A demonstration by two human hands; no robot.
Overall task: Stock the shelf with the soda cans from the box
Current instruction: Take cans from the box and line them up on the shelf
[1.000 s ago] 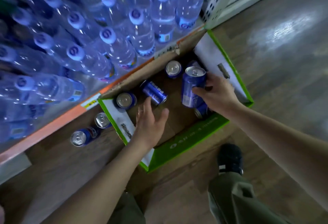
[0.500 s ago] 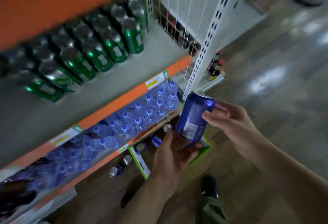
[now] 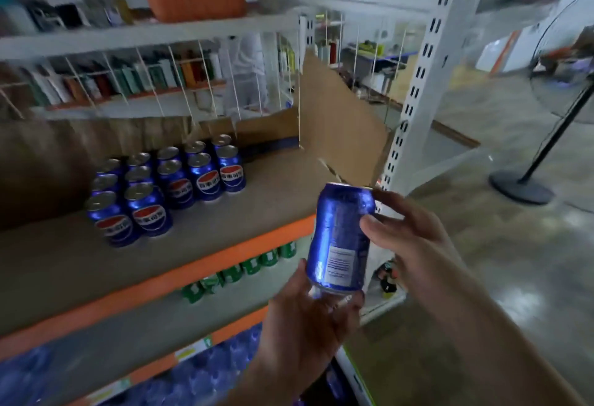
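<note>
Left hand (image 3: 308,319) grips base of blue soda can (image 3: 340,238); right hand (image 3: 414,238) holds its upper side, fingers curled round. Can upright, slightly tilted, in front of shelf (image 3: 225,238) edge, right of the shelved cans (image 3: 167,190). Shelf: brown board, orange lip. Shelved cans show red-white-blue roundel; lettering unreadable. Concrete floor (image 3: 482,261), standing fan (image 3: 553,122) right. Held can's label blurred.

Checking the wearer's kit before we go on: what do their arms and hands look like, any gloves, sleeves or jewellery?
Both forearms are bare as far as the picture reaches, with no sleeve showing. The left hand and right hand wear no gloves. No watch or wristband shows on either wrist. The picture is too blurred to tell whether any finger carries a ring.
</note>
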